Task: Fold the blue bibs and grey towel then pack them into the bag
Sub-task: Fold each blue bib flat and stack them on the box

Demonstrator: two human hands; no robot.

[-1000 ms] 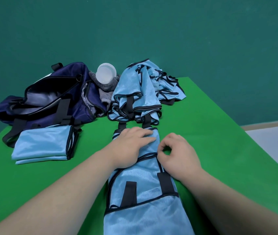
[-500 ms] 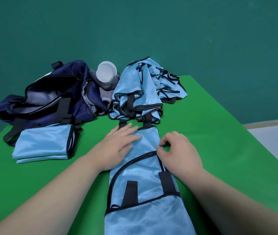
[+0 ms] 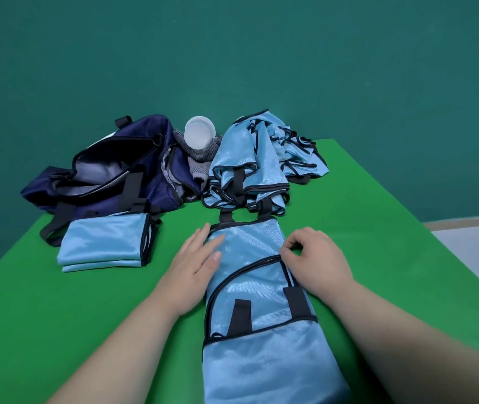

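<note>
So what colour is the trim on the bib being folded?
Black trim on the light blue bib; head view.

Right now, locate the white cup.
Head view, far left of centre: the white cup lies on the grey towel, between the navy bag and the bib pile.

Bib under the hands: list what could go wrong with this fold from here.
1. The bib looks slick; only the right hand pinches its edge while the left hand lies flat, so the layers may slide apart on release.
2. Its far end meets the pile of loose bibs; lifting it might drag them.
3. A cup rests on the towel; pulling the towel later could tip it.
</note>
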